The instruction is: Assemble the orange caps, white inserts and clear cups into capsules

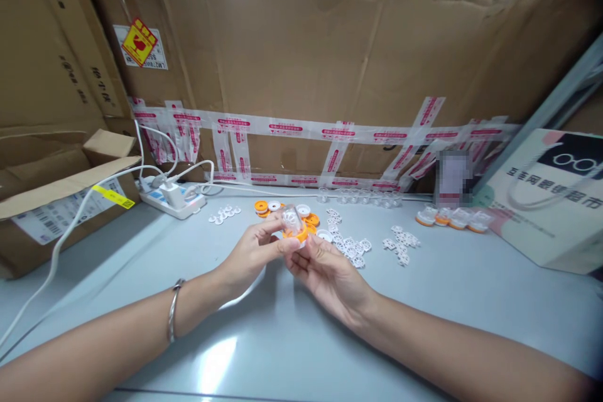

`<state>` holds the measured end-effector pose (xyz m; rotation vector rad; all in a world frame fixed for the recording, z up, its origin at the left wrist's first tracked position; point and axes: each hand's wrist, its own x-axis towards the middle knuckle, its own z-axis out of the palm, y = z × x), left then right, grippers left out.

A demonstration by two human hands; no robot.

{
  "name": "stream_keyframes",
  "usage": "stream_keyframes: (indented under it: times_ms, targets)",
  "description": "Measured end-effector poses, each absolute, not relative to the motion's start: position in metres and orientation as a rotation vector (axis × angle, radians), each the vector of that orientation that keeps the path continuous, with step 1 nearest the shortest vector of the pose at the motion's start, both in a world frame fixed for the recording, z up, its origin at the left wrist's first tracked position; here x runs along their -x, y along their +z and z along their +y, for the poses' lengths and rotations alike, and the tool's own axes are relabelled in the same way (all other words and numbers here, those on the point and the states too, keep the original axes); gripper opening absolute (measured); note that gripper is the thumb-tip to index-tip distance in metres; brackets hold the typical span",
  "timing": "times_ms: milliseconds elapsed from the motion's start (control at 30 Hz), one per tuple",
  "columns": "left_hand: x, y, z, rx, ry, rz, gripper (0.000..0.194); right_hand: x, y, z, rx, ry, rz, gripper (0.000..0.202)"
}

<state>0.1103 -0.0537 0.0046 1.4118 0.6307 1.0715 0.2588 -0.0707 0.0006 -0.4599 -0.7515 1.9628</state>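
Note:
Both my hands meet at the middle of the table around a small clear plastic cup with an orange screw ring [294, 233], its clear end pointing up and away. My left hand [249, 254] pinches it from the left, thumb on the orange ring. From the right and below, my right hand [330, 273] grips the ring between thumb and fingers. Just behind lie orange caps [311, 220] and white round caps [325, 235], partly hidden by the cup and fingers. White perforated discs [351, 248] spread to the right of my right hand.
Small white pieces [225, 215] lie at left. More white discs [402, 244] and several orange-based clear units [453, 218] sit at right. Clear cups [362, 196] line the back. A power strip [181, 204], open carton [70, 201], large cardboard box [282, 63] and printed bag [541, 201] surround the table.

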Motion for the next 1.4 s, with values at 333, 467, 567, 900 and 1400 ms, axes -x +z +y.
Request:
stream_keyframes:
  times_ms: [333, 467, 567, 900, 1400]
  targets:
    - [-0.110, 0.006, -0.056, -1.256, 1.014, 0.569, 0.025, -0.259, 0.002, -0.074, 0.471, 2.019, -0.714, 0.023]
    - [-0.111, 0.006, -0.056, -1.231, 1.000, 0.529, 0.020, -0.258, 0.002, -0.074, 0.463, 2.036, -0.700, 0.023]
    - [-0.110, 0.004, -0.054, -1.242, 1.004, 0.512, 0.020, -0.258, 0.003, -0.072, 0.460, 2.028, -0.678, 0.023]
    - [-0.107, 0.007, -0.051, -1.524, 1.099, 0.739, 0.023, -0.264, 0.007, -0.064, 0.450, 1.880, -1.023, 0.021]
    - [-0.102, 0.004, -0.046, -1.568, 1.085, 0.664, 0.027, -0.264, 0.005, -0.063, 0.488, 2.092, -0.738, 0.024]
